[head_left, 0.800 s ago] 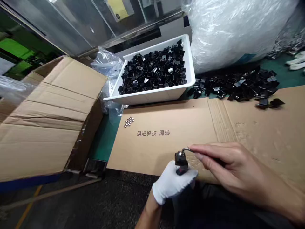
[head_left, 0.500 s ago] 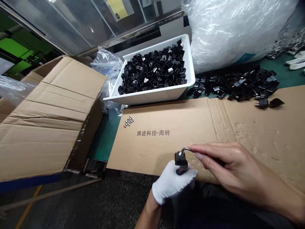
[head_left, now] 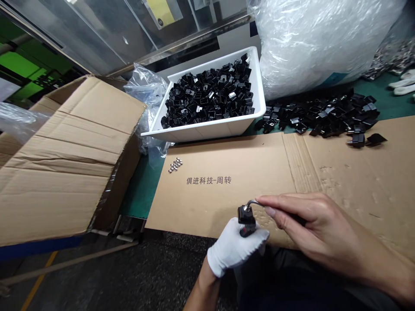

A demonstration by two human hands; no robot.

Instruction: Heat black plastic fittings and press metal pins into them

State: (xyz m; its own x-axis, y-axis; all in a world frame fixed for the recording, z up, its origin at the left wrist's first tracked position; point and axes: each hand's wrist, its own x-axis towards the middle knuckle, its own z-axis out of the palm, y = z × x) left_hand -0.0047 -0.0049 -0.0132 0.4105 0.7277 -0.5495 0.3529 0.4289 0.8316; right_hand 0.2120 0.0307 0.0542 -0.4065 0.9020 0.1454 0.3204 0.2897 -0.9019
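My left hand [head_left: 238,246], in a white glove, is closed around a small black plastic part [head_left: 245,216] and holds it up over the near edge of the cardboard sheet [head_left: 207,203]. On top of that part sits a small silver screw [head_left: 247,208]. Bare and to the right, my right hand [head_left: 308,224] pinches a bent metal hex key [head_left: 254,202]. The key's short end reaches down to the screw. Its long arm is mostly covered by my fingers. Several small silver screws [head_left: 175,165] lie grouped on the sheet's left side.
A white bin [head_left: 207,133] full of black parts stands behind the sheet. More black parts [head_left: 324,113] are heaped to its right, before a big clear plastic bag [head_left: 317,43]. An open cardboard box [head_left: 68,160] stands at the left; white gloves [head_left: 403,84] lie far right.
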